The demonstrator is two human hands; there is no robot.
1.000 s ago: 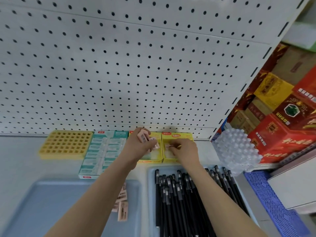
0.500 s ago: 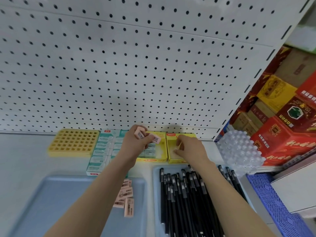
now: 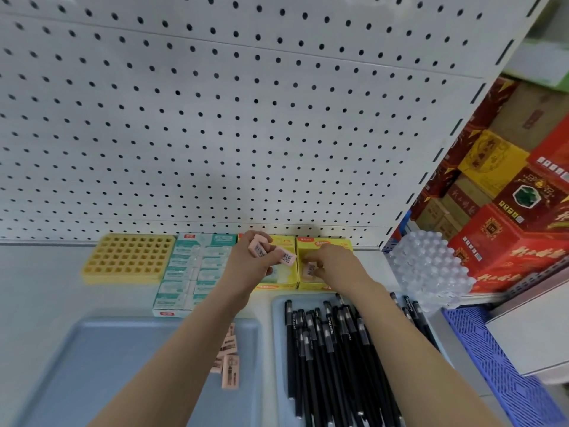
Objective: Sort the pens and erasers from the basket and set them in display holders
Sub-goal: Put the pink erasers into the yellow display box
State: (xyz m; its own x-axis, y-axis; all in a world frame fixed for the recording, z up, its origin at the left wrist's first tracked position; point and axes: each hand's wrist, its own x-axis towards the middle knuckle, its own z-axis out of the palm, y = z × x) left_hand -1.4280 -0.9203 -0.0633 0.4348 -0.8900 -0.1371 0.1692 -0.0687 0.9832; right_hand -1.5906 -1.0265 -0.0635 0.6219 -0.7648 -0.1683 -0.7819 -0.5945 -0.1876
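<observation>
My left hand (image 3: 250,266) holds pink erasers (image 3: 272,253) with barcode labels above a yellow display box (image 3: 280,280). My right hand (image 3: 334,266) pinches one pink eraser (image 3: 309,270) inside the neighbouring yellow display box (image 3: 323,245). Loose pink erasers (image 3: 228,355) lie on the right part of a blue tray (image 3: 101,365). Several black pens (image 3: 326,349) fill a second blue tray (image 3: 278,334) under my right forearm. A yellow grid pen holder (image 3: 126,257) stands empty at the left.
A teal box of white erasers (image 3: 191,269) sits between the grid holder and the yellow boxes. A white pegboard (image 3: 215,118) backs the shelf. Clear plastic holders (image 3: 428,266), red cartons (image 3: 511,229) and a blue basket (image 3: 498,371) stand at the right.
My right hand has taken a pink eraser and lowered it into the right yellow box. My left hand keeps its erasers and has stayed nearly in place.
</observation>
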